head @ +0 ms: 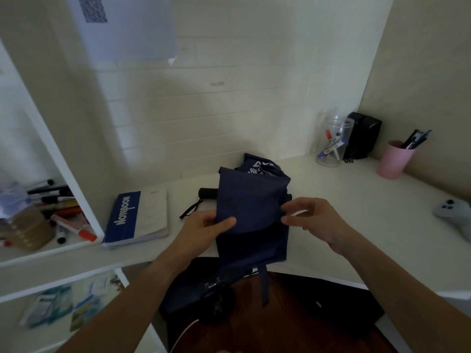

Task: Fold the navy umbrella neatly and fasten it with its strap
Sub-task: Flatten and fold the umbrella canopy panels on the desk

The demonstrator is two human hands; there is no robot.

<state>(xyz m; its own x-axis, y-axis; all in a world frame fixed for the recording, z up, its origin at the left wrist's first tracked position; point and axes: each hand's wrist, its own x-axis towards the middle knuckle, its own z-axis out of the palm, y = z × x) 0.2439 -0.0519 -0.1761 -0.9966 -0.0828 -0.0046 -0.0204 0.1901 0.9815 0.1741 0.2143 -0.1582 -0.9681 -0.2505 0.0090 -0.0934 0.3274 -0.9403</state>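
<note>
Pale tiled wall (pixel 229 110), matte, meets a smooth white L-shaped desk (pixel 356 212). Navy umbrella (pixel 252 212) mid-desk at the front edge: soft woven canopy in flat rectangular folds, black cylindrical handle (pixel 207 193) pointing left, strap (pixel 265 284) dangling off the edge. Left hand (pixel 204 225) grips the fold's left edge, thumb on top; right hand (pixel 311 217) pinches the right edge. Blue-spined notebook (pixel 139 217) left; pink cup (pixel 393 160) at the far right.

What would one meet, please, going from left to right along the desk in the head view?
Blue notebook → left hand → navy umbrella → right hand → clear jar of markers → black case → pink cup of pens → grey game controller.
</note>
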